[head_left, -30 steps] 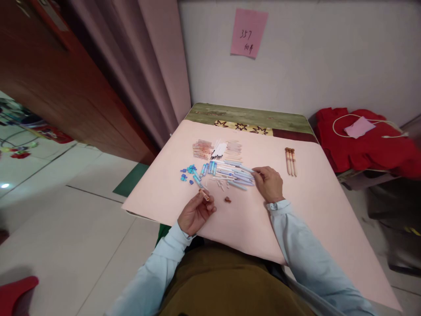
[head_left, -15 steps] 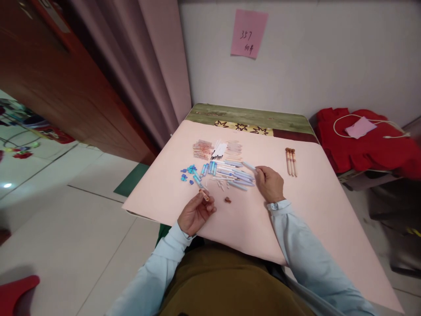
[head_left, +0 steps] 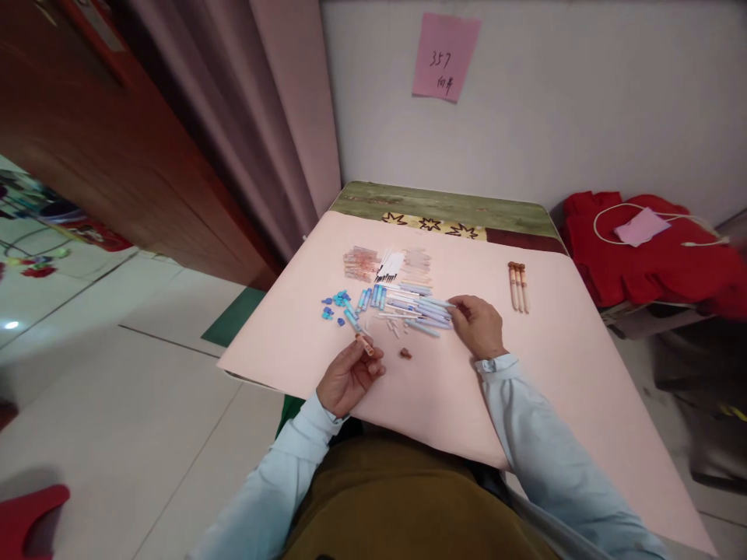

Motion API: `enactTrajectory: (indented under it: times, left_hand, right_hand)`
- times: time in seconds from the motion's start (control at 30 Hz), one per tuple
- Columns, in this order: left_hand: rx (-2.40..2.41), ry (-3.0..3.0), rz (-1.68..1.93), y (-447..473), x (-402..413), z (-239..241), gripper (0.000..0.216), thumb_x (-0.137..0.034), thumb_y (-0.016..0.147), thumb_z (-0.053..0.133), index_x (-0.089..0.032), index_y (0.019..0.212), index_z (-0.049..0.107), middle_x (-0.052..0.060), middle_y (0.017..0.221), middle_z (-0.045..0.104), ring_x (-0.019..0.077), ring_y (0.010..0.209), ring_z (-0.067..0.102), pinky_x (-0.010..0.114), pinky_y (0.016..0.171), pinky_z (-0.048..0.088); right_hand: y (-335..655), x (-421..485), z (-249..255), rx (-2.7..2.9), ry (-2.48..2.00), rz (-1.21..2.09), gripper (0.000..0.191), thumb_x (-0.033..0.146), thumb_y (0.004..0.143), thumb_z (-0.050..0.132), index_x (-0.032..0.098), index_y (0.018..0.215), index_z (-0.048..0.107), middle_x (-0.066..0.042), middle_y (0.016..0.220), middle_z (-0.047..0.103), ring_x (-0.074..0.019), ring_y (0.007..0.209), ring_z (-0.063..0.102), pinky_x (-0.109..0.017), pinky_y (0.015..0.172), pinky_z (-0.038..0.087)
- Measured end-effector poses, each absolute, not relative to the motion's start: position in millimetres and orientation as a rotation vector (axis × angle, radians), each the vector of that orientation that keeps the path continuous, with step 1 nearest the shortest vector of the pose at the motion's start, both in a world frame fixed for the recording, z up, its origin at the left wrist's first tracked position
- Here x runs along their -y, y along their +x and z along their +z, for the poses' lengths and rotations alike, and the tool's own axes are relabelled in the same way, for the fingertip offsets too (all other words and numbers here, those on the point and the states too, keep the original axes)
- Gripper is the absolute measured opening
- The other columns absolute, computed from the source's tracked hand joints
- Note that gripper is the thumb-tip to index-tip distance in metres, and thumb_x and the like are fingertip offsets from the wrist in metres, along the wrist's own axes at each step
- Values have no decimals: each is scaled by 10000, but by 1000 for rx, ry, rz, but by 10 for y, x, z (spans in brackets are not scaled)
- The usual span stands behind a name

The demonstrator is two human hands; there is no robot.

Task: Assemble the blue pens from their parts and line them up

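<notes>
My left hand (head_left: 350,377) pinches a short orange-brown pen barrel piece (head_left: 365,345) over the near edge of the table. To the right, the fingers of my right hand (head_left: 478,325) are closed on the end of a pale blue pen barrel (head_left: 437,302). That barrel lies along a pile of similar pale blue barrels (head_left: 429,317). Left of the pile are blue printed barrel sections (head_left: 378,296) and small blue caps (head_left: 335,300). A small brown cap piece (head_left: 405,353) sits on the table between my hands. Some fingertips are hidden from view.
Three brown-topped pens (head_left: 517,288) lie at the right of the pink-covered table (head_left: 572,373). Farther back are reddish barrel pieces (head_left: 360,264), black-tipped white refills (head_left: 386,274) and pale pinkish barrels (head_left: 417,264). Red cloth (head_left: 642,264) is beyond the right edge.
My right hand has lowered the pale blue barrel, which stood clear above the pile, down against the other barrels. My left hand stays almost still with the orange-brown piece.
</notes>
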State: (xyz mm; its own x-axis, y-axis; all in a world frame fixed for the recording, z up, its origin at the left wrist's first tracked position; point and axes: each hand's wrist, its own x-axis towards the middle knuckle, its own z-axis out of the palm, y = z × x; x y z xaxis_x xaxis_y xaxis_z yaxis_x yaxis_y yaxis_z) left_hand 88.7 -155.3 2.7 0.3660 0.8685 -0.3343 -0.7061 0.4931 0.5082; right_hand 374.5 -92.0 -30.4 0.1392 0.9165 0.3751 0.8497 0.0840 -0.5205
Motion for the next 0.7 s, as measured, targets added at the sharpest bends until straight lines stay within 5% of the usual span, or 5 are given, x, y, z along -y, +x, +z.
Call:
enactTrajectory:
  times: [0.7]
  left_hand:
    - [-575,319,1009,873,1592,-16,270,-289,762,781,-129,929,643,23,754,617,86,598,523,268,668,461]
  right_hand:
    - [3731,988,-321,1531,-1707,8,250,390,878,580,224,963,746,-43,906,732,-205,810,651,-332,754,477]
